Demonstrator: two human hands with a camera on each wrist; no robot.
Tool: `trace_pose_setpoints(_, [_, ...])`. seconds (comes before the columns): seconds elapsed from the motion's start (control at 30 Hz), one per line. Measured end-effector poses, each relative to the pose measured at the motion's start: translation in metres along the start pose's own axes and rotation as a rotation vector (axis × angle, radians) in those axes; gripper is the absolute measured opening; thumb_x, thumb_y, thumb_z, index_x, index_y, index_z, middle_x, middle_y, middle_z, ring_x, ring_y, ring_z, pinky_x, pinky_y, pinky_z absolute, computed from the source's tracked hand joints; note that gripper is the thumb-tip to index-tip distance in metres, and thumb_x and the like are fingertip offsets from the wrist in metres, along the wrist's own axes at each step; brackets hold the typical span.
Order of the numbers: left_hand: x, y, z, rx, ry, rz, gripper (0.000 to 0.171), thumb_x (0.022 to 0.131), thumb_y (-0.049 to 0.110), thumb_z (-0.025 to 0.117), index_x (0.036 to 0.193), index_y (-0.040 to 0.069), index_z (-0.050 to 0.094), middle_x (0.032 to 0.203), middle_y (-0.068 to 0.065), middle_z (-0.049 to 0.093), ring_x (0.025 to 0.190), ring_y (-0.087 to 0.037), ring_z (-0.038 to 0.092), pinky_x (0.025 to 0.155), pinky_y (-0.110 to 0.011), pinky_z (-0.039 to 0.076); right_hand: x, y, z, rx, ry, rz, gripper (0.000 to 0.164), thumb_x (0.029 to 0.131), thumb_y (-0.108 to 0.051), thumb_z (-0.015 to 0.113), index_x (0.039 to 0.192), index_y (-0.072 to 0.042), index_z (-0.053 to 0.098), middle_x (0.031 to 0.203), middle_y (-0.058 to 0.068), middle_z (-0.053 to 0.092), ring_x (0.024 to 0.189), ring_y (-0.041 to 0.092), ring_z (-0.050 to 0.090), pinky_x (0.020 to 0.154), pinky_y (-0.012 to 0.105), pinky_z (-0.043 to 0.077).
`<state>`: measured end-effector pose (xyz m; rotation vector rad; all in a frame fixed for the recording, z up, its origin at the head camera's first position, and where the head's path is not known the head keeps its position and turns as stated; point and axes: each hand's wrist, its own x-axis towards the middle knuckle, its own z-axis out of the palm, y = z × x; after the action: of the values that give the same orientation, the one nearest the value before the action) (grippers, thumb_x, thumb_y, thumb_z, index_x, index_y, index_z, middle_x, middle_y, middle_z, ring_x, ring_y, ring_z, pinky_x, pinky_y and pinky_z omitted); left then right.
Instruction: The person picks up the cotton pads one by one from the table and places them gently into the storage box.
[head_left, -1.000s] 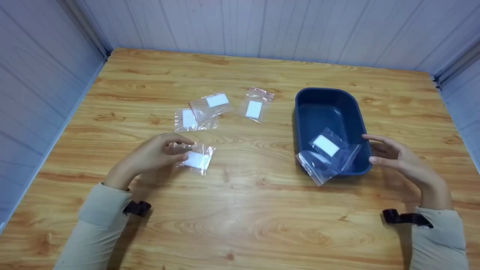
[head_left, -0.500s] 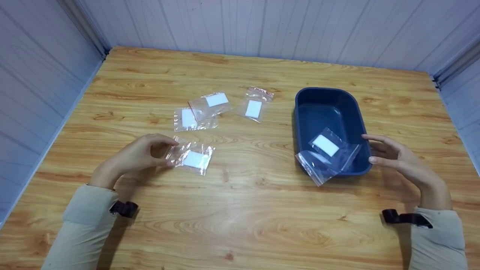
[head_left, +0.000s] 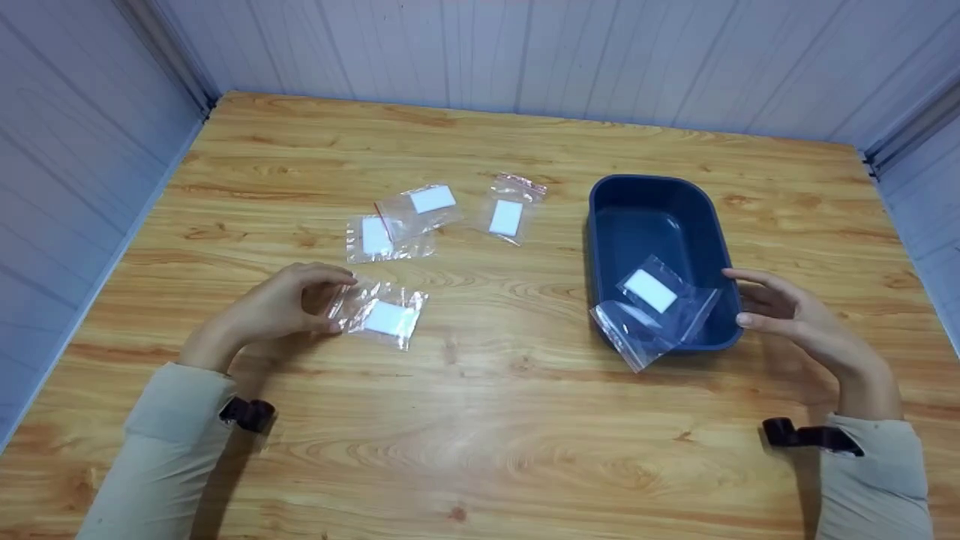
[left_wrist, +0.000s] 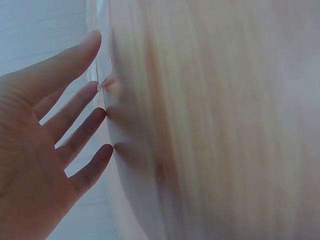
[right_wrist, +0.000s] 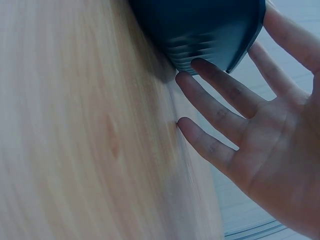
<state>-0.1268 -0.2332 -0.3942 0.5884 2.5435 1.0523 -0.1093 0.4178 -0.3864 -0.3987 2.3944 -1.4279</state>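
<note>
In the head view my left hand [head_left: 281,304] is at the left edge of a clear zip bag [head_left: 386,316] holding a white rectangular piece. Its thumb and index finger are spread apart at that edge, touching it. The left wrist view shows the fingers [left_wrist: 82,131] extended, their tips on the table. My right hand [head_left: 814,322] rests against the right side of a dark blue plastic bin [head_left: 600,247], fingers extended in the right wrist view. Inside the bin's near end lies another such bag [head_left: 652,291]. A further clear bag [head_left: 634,341] hangs over the near rim.
Beyond my left hand, two bags overlap, one bag [head_left: 431,201] lying partly on the other bag [head_left: 377,236]. Right of them is a separate bag [head_left: 507,217] with a reddish zip strip. The wooden table [head_left: 480,435] has pale panel walls [head_left: 487,52] around it.
My left hand has drawn back leftward from the middle of the near bag to its left edge. That bag has barely shifted. The right hand and the bin stay put.
</note>
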Motion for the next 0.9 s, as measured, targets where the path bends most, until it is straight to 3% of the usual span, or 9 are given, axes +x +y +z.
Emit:
trace_pose_setpoints(0.23, [0.0037, -0.0008, 0.0027, 0.061, -0.016, 0.039, 0.073, 0.071, 0.014, 0.09, 0.135, 0.001, 0.058, 0.143, -0.021, 0.05, 0.136, -0.041, 0.038, 0.115, -0.056, 0.02, -0.0002, 0.0005, 0.0001, -0.006, -0.003, 0.004, 0.057, 0.1, -0.003, 0.056, 0.153, -0.011, 0.036, 0.147, -0.002, 0.045, 0.124, 0.001, 0.05, 0.092, 0.016, 0.045])
trace_pose_setpoints(0.4, [0.0025, 0.0019, 0.0032, 0.129, -0.013, 0.002, 0.075, 0.072, 0.024, 0.09, 0.137, 0.006, 0.057, 0.145, -0.018, 0.049, 0.136, -0.042, 0.037, 0.113, -0.06, 0.021, 0.0001, 0.0009, -0.0004, -0.015, -0.009, 0.008, 0.057, 0.1, -0.003, 0.055, 0.153, -0.011, 0.035, 0.15, 0.001, 0.042, 0.125, 0.0, 0.048, 0.092, 0.016, 0.045])
trace_pose_setpoints(0.9, [0.0035, 0.0048, 0.0062, 0.201, 0.001, -0.034, 0.061, 0.079, 0.02, 0.086, 0.133, 0.009, 0.062, 0.143, -0.015, 0.051, 0.133, -0.039, 0.039, 0.111, -0.058, 0.026, -0.0004, -0.0002, 0.0, -0.008, -0.007, 0.003, 0.057, 0.1, -0.002, 0.055, 0.153, -0.011, 0.036, 0.15, 0.002, 0.042, 0.126, 0.001, 0.048, 0.092, 0.017, 0.045])
